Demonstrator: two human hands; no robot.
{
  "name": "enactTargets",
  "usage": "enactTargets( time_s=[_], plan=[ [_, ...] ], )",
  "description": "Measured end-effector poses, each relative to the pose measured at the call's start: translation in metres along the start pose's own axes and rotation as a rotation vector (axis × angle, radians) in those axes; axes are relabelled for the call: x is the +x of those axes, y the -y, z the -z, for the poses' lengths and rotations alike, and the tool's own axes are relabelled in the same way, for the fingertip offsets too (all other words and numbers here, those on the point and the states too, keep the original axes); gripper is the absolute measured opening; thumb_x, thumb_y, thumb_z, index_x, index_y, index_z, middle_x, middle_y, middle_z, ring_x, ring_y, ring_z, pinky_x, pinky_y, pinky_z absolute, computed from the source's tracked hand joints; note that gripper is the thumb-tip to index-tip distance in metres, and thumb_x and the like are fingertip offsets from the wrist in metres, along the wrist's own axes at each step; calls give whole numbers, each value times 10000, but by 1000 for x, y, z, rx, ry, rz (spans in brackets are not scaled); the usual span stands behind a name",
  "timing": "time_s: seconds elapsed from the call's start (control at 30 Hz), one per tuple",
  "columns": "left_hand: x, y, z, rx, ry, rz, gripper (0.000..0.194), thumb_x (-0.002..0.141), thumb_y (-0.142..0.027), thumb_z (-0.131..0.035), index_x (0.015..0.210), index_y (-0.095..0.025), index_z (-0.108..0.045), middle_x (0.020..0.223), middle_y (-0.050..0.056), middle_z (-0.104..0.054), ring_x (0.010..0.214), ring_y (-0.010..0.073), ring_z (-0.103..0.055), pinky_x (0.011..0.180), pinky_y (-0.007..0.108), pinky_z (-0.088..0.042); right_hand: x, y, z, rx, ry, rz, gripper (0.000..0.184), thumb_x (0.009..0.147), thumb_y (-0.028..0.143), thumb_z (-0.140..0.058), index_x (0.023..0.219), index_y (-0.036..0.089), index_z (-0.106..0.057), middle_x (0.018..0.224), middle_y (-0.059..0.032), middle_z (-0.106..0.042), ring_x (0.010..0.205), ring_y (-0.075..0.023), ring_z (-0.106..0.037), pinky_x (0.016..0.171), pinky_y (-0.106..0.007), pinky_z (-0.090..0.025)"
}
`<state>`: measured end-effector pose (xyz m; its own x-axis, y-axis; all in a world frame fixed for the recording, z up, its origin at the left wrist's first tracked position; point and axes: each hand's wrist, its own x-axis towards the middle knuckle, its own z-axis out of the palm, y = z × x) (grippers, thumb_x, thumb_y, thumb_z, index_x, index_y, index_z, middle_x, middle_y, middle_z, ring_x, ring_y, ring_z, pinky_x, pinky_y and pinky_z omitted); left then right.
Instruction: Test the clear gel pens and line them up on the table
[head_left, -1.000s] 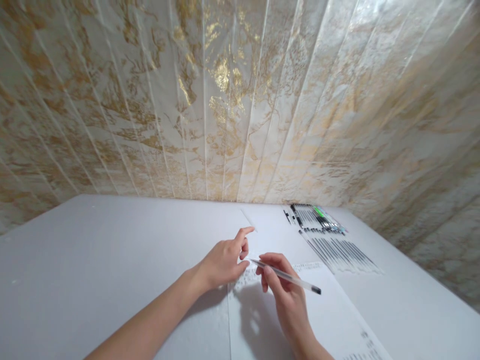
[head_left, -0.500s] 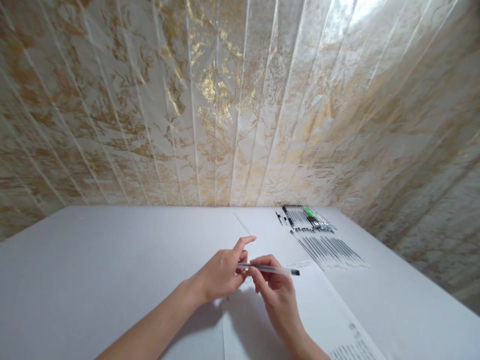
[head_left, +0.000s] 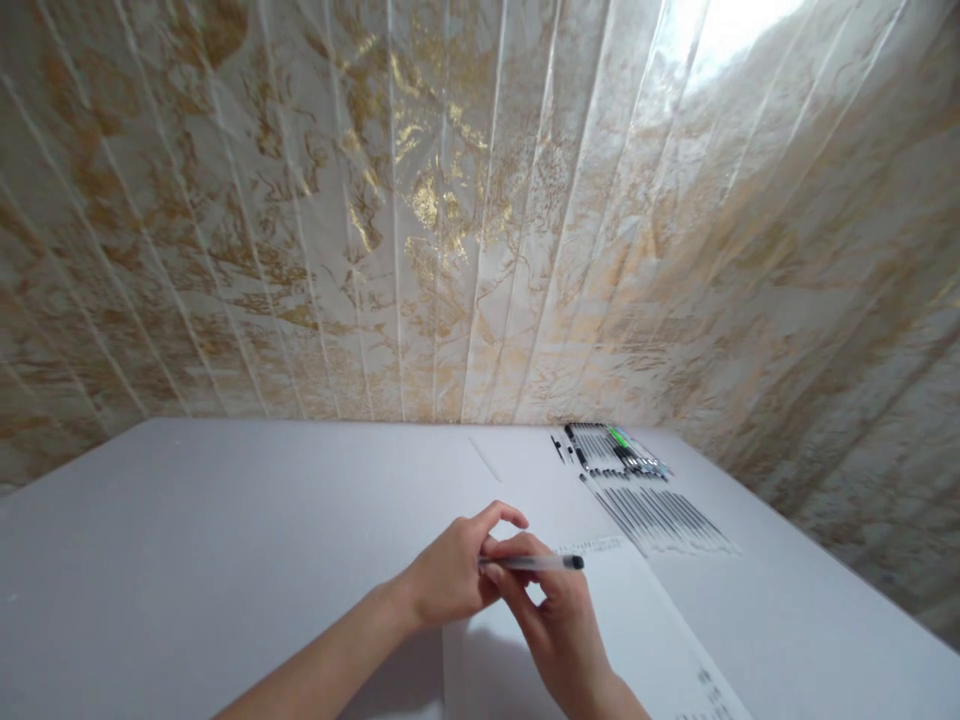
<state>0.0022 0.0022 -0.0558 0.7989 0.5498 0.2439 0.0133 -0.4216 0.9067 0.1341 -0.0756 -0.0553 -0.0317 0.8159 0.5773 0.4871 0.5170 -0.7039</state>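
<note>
In the head view a clear-barrelled pen (head_left: 536,563) with a black end lies almost level between my two hands. My right hand (head_left: 559,605) pinches its barrel between thumb and fingers, the black end pointing right. Around its front end, my left hand (head_left: 448,572) is closed, with the index finger bent out above. The tip is hidden in the left fingers. Below both hands lies a white sheet of paper (head_left: 611,625) with dark writing along its top edge and lower right.
Several thin dark-cored pen refills or sticks (head_left: 660,517) lie in a row at the right. Behind them is a group of pens and black parts (head_left: 611,450), with a bright green piece. A thin translucent stick (head_left: 485,460) lies beyond my hands. A gold-patterned wall covering (head_left: 435,250) rises behind the table.
My right hand brought the pen left until its front end went into my left fingers. The pen turned from slanted to nearly level, and the hands are now touching. The view shifted slightly.
</note>
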Motion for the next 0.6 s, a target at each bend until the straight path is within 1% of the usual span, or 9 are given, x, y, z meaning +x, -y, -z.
enactTargets(
  time_s=[0.07, 0.17, 0.27, 0.37, 0.43, 0.5, 0.53, 0.57, 0.6],
  plan=[
    [0, -7, -3, -97, 3, 15, 481, 686, -88, -593, 1137, -169, -447, 866, 23, -698, 726, 157, -646, 619, 222, -462, 5, 6, 7, 6, 36, 12, 99, 887, 169, -526, 865, 197, -619, 779, -12, -664, 626, -112, -576, 592, -198, -439],
    [1, -21, -6, -243, 38, 25, 486, 678, -104, -642, 1122, -167, -456, 906, 22, -667, 777, 152, -626, 658, 222, -464, 13, 16, 20, -7, 100, 22, 88, 867, 176, -555, 813, 193, -622, 730, -1, -652, 603, -108, -554, 579, -198, -417],
    [3, -34, -9, -301, 24, 27, 451, 686, -111, -657, 1095, -171, -477, 881, 2, -627, 776, 134, -593, 657, 209, -445, 18, 21, 31, -10, 105, 37, 83, 853, 207, -584, 780, 195, -622, 694, 4, -636, 598, -111, -541, 580, -205, -406],
    [6, -36, -15, -340, 10, 64, 502, 706, -172, -682, 1143, -184, -437, 780, -32, -580, 696, 114, -562, 596, 194, -417, 17, 23, 32, 1, 87, 76, 107, 849, 223, -571, 748, 202, -601, 698, -2, -633, 615, -121, -541, 595, -214, -413],
    [10, -32, -21, -349, 19, 82, 589, 723, -243, -686, 1221, -202, -375, 783, -33, -573, 689, 122, -566, 595, 207, -433, 17, 22, 31, -28, 105, 86, 120, 853, 227, -545, 742, 206, -587, 724, -13, -638, 652, -136, -553, 613, -223, -420],
    [13, -25, -27, -254, -3, 111, 694, 750, -296, -664, 1323, -225, -282, 860, -7, -593, 737, 146, -585, 647, 248, -474, 20, 14, 36, -90, 163, 53, 174, 884, 258, -492, 744, 206, -582, 749, -20, -636, 691, -148, -564, 632, -233, -425],
    [14, -19, -29, -156, -19, 136, 752, 761, -300, -652, 1374, -236, -220, 934, 18, -604, 796, 166, -595, 705, 282, -492, 23, 6, 43, -125, 184, 17, 228, 908, 288, -454, 733, 205, -575, 743, -18, -628, 689, -149, -563, 631, -235, -423],
    [13, -13, -31, -31, -32, 157, 801, 772, -292, -639, 1413, -249, -160, 1032, 50, -605, 887, 191, -597, 788, 324, -496, 27, -4, 54, -165, 187, -23, 292, 932, 322, -405, 718, 204, -565, 724, -14, -615, 675, -149, -559, 625, -236, -421],
    [11, -5, -32, 109, -40, 171, 832, 783, -281, -629, 1439, -265, -117, 1149, 82, -584, 1005, 219, -576, 890, 373, -471, 30, -18, 69, -201, 165, -70, 361, 954, 353, -347, 692, 204, -546, 693, -7, -595, 650, -145, -551, 616, -234, -417]
  ],
)
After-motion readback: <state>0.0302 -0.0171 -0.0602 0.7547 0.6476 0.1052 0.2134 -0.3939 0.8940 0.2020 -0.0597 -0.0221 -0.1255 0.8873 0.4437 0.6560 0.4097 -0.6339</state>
